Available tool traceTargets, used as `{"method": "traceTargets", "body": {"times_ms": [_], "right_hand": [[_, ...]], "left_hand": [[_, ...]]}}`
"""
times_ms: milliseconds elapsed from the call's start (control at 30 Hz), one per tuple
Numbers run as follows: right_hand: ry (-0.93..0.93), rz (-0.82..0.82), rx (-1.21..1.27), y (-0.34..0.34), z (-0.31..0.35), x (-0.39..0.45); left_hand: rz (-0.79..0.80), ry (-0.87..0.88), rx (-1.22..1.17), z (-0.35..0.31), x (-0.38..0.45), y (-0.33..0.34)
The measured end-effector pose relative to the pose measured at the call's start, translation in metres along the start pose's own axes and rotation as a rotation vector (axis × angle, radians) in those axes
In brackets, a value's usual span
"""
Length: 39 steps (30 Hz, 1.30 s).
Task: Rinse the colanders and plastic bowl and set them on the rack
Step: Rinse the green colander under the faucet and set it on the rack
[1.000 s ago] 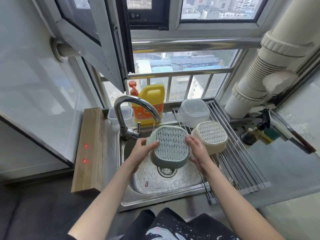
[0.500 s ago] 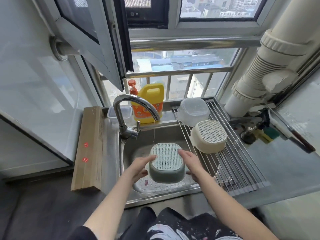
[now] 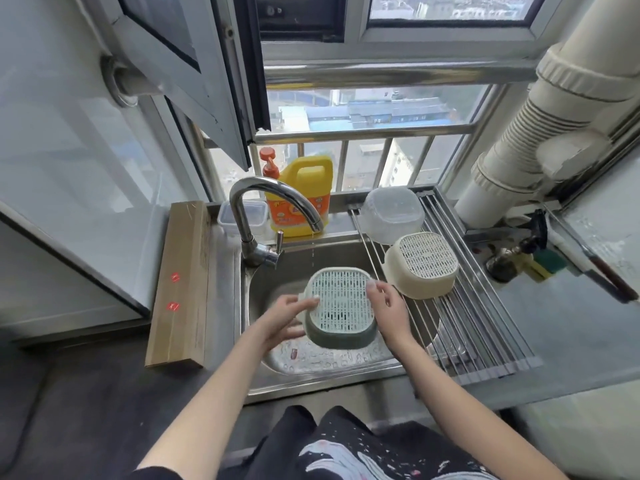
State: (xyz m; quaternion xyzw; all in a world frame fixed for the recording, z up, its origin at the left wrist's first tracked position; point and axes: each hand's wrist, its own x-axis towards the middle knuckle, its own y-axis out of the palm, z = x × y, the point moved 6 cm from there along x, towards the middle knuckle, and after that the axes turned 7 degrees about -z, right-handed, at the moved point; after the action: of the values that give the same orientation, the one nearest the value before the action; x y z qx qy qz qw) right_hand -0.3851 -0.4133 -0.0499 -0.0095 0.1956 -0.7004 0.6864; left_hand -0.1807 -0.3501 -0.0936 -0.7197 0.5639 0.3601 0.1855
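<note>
Slippage is the worry imo: both hands, left hand (image 3: 289,315) at 9 o'clock and right hand (image 3: 388,308) at 3, grasp the wet green colander (image 3: 337,306) upside down over the sink (image 3: 277,368); the rack (image 3: 481,341) at 2 o'clock looks crowded.

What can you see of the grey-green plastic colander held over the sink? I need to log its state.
The grey-green plastic colander is rounded-square, with a pale slotted base and darker green walls. It is held upside down, base tilted toward the camera, above the steel sink. The left hand and right hand grip opposite sides. It looks intact.
</note>
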Motion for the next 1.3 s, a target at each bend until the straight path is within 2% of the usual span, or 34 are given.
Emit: {"method": "traceTargets", "body": {"times_ms": [67, 100, 200, 233, 333, 500, 733, 900, 1000, 1167, 1300], "right_hand": [[-0.114, -0.041, 0.006, -0.002, 0.003, -0.005], [-0.115, -0.023, -0.064, -0.002, -0.001, -0.005], [0.096, 0.202, -0.324, 0.005, -0.023, -0.001], [0.130, 0.226, -0.350, 0.005, -0.028, 0.001], [0.068, 0.128, -0.241, -0.001, -0.019, 0.003], [0.007, -0.015, -0.186, -0.027, -0.041, 0.016], [0.023, -0.188, -0.170, -0.112, -0.038, 0.002], [0.121, -0.197, -0.196, -0.153, -0.071, 0.020], [0.143, -0.197, -0.179, -0.169, -0.069, 0.029], [0.122, -0.181, -0.154, -0.183, -0.066, 0.050], [0.068, -0.163, -0.241, -0.189, -0.066, 0.056]], "left_hand": [[-0.033, 0.101, -0.043, -0.007, -0.001, 0.001], [-0.037, 0.094, -0.040, -0.003, -0.001, 0.000], [0.015, -0.152, 0.094, 0.023, -0.007, -0.002], [0.022, -0.207, 0.125, 0.029, -0.009, -0.002], [-0.005, -0.146, 0.066, 0.025, -0.003, 0.002], [-0.064, 0.002, 0.386, 0.009, -0.008, 0.025], [0.021, 0.047, 0.586, 0.012, -0.002, 0.112], [-0.056, 0.048, 0.647, 0.020, 0.005, 0.167], [-0.085, 0.061, 0.673, 0.021, 0.008, 0.189], [-0.164, 0.021, 0.639, 0.021, 0.013, 0.205], [-0.249, 0.006, 0.575, 0.025, 0.015, 0.211]]}}
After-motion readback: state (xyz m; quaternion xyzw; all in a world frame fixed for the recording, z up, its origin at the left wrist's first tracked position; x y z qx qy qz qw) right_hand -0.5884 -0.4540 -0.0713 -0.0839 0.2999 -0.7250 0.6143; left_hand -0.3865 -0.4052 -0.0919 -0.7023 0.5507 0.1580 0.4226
